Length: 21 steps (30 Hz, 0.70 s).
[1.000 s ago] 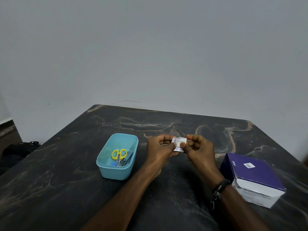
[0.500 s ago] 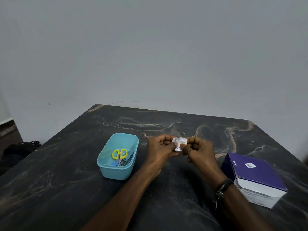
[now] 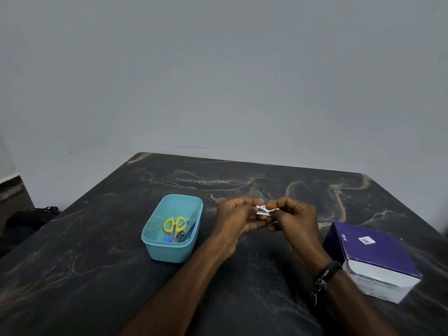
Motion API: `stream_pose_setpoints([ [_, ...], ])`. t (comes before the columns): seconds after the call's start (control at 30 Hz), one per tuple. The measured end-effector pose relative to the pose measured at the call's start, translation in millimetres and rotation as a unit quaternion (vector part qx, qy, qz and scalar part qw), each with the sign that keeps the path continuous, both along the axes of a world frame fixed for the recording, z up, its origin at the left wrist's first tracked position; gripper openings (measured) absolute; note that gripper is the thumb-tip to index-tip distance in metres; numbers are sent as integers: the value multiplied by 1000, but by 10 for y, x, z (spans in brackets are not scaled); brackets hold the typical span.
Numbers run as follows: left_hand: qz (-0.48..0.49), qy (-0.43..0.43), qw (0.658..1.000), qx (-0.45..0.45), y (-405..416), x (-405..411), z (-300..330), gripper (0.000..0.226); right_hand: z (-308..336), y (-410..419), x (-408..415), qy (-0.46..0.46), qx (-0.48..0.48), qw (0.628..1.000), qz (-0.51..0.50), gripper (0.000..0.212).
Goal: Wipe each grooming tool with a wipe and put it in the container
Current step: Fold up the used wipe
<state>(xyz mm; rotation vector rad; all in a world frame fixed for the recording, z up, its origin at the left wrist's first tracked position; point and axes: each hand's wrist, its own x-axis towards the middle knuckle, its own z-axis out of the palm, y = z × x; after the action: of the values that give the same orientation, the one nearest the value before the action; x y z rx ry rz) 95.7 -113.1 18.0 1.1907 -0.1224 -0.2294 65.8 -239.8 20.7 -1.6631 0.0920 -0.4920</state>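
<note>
A small white wipe packet (image 3: 263, 210) is held above the dark marble table (image 3: 97, 263), pinched from both sides. My left hand (image 3: 236, 218) pinches its left edge and my right hand (image 3: 294, 220) pinches its right edge. The packet looks crumpled and partly torn between the fingers. To the left stands a light blue plastic container (image 3: 155, 236) holding yellow-handled scissors (image 3: 175, 225) and several small metal grooming tools (image 3: 184, 235).
A purple and white box of wipes (image 3: 373, 258) sits on the table at the right, close to my right forearm. A dark bag (image 3: 31, 217) lies on the floor beyond the table's left edge. A plain grey wall rises behind the table.
The two hands have twisted the packet between them; it went from flat to crumpled and its edges have pulled apart. The hands stayed in the same place above the table.
</note>
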Motion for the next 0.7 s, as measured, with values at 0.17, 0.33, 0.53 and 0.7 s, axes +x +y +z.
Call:
stream_pose_setpoints([
  [0.17, 19, -16, 1000, -3, -24, -26, -17, 17, 25, -5, -19, -2, 27, 999, 21, 29],
  [0.33, 54, -34, 998, -8, -17, -2, -36, 33, 57, -7, -42, 13, 12, 999, 39, 23],
  [0.53, 115, -117, 979, 119, -46, 58, -107, 30, 20, -69, 3, 50, -99, 994, -6, 7],
  [0.7, 126, -188, 948, 223, -49, 70, -146, 26, 31, -82, -10, 73, -154, 984, 58, 16],
])
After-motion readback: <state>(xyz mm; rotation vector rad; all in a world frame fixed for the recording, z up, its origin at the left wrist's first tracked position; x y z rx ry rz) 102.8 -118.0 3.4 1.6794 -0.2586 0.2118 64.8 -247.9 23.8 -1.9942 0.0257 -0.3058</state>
